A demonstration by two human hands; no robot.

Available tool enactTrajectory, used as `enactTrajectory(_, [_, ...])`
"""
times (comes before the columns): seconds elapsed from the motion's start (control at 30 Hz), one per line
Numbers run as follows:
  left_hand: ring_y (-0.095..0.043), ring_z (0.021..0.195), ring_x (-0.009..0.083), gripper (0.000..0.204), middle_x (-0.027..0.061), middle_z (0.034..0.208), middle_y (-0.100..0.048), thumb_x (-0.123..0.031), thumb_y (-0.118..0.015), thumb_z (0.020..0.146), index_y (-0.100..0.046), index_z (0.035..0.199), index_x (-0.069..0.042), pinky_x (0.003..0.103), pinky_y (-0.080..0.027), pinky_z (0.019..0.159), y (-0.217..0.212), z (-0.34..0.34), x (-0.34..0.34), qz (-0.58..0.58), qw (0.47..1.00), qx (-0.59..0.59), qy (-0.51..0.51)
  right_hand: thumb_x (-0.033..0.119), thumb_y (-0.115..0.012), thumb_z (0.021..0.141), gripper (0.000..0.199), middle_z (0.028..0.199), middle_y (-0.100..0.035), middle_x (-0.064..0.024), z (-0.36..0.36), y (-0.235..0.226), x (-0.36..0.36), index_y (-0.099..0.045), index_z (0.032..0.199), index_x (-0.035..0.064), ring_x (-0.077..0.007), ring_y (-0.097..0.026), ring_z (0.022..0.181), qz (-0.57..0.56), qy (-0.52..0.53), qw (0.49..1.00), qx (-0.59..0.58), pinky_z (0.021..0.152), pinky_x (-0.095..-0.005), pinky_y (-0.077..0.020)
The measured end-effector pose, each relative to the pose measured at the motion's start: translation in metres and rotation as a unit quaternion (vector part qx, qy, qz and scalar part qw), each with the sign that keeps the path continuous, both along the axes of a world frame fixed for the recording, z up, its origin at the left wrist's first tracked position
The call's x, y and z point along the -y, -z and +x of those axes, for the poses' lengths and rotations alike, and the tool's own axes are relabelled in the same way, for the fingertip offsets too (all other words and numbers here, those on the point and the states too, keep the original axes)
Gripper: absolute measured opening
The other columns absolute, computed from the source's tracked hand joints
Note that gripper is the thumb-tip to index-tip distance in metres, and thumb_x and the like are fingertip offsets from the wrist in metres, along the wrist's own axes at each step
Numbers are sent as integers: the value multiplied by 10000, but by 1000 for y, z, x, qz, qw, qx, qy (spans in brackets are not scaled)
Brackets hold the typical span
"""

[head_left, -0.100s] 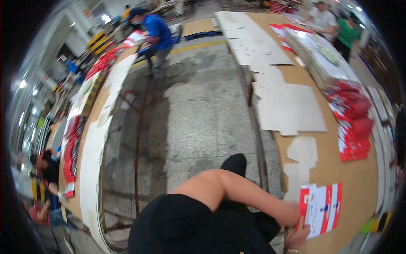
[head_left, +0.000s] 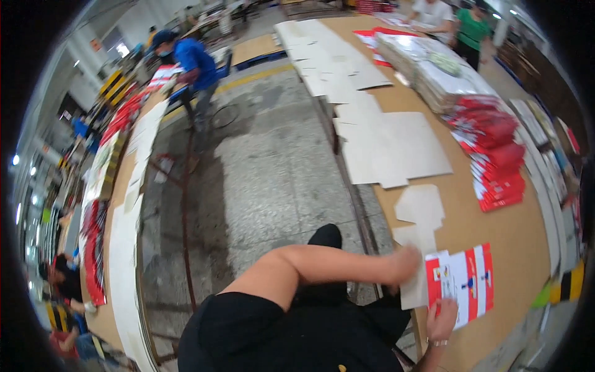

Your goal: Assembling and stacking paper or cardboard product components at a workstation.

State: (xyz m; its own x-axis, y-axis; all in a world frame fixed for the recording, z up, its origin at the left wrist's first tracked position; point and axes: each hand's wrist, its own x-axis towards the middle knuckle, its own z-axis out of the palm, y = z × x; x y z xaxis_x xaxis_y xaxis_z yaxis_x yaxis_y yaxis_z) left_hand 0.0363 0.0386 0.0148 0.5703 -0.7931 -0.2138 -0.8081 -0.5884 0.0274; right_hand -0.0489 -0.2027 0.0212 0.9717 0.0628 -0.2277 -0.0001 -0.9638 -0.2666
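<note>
Red-and-white printed sheet lies flat, right hand pinching its edge, left hand pressing grey card.

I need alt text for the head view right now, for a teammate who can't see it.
Seen from above, a person's left hand presses on a pale die-cut cardboard blank at the near end of a long brown worktable, while the right hand holds the edge of a red-and-white printed sheet. More flat blanks and a stack of red printed sheets lie farther along.
</note>
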Motion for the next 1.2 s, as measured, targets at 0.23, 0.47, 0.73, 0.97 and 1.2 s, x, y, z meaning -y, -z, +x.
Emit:
enactTrajectory(0.23, [-306,1400,307,923,152,1493,-335,-408,-776,676,-353,1444,-119,443,-301,1105,46,23,-35,-219,964,128,82,336,-570,894,642,1554,-287,-145,-36,18,-27,-382,1464,109,-389,-195,1447,-55,-11,994,98,1125,-649,-91])
enactTrajectory(0.47, [-670,820,347,224,153,891,-684,-260,-623,798,-707,935,-103,487,-517,699,-8,64,49,0,949,-210,237,267,-478,955,477,1499,-326,-238,-79,9,41,-468,1383,56,-439,-270,1407,22,-48,964,261,1140,-616,-135])
enactTrajectory(0.73, [-667,873,315,558,149,930,-695,-445,-826,590,-705,1010,-97,428,-525,753,10,120,71,-123,980,-158,20,236,-650,838,440,1282,-521,-130,-40,-3,25,-611,1273,182,-343,-451,1209,-9,-49,979,198,1035,-485,-328])
enactTrajectory(0.97, [-546,1178,261,421,76,1238,-602,-289,-649,826,-619,1226,-161,427,-417,1011,5,15,-17,-179,953,174,174,359,-744,764,461,1259,-480,-166,-37,19,15,-639,1150,129,-353,-411,1219,27,43,979,197,1038,-489,-312])
enactTrajectory(1.2, [-359,1364,373,871,142,1537,-296,-364,-829,661,-447,1420,-172,467,-358,1084,31,99,-71,-261,932,129,215,330,-740,766,527,1447,-391,-186,-39,21,21,-595,1223,111,-381,-309,1384,77,-23,977,200,1141,-543,-183])
